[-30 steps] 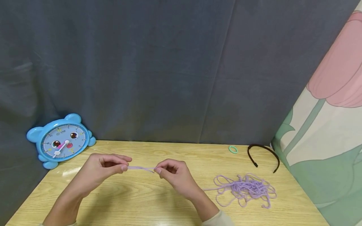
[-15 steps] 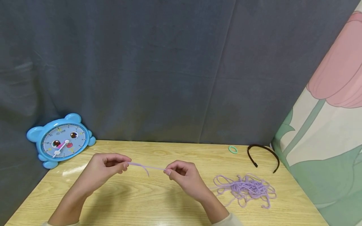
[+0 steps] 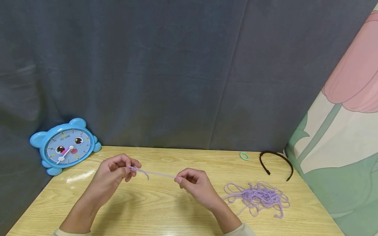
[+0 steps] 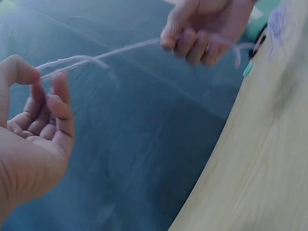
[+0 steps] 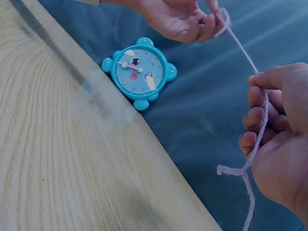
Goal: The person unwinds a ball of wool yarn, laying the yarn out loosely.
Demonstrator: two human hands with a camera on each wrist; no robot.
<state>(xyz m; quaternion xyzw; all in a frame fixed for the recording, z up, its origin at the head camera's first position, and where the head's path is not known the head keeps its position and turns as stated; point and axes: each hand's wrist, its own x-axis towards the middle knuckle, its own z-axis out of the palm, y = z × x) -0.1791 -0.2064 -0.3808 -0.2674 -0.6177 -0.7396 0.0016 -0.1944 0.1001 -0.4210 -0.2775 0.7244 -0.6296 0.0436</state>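
Observation:
A strand of light purple yarn (image 3: 160, 174) runs taut between both hands above the table. My left hand (image 3: 110, 177) pinches it between thumb and forefinger, and a short loose end hangs from there. In the right wrist view a small loop of yarn (image 5: 223, 21) shows at the left fingertips. My right hand (image 3: 196, 186) pinches the strand between thumb and forefinger with the other fingers curled. Past the right palm, more yarn (image 5: 260, 125) trails down, with a short stub beside it. A tangled heap of the same purple yarn (image 3: 261, 196) lies right of my right hand.
A blue bear-shaped toy clock (image 3: 69, 149) leans at the back left against the dark curtain (image 3: 165, 75). At the back right of the wooden table (image 3: 165, 209) lie a small green ring (image 3: 244, 156) and a black headband (image 3: 279, 154). A flower-patterned cloth (image 3: 339, 157) hangs at the right.
My right hand has moved right, drawing the strand between the hands longer. My left hand has turned slightly, its fingers more spread. The loose end now hangs nearer the left fingertips.

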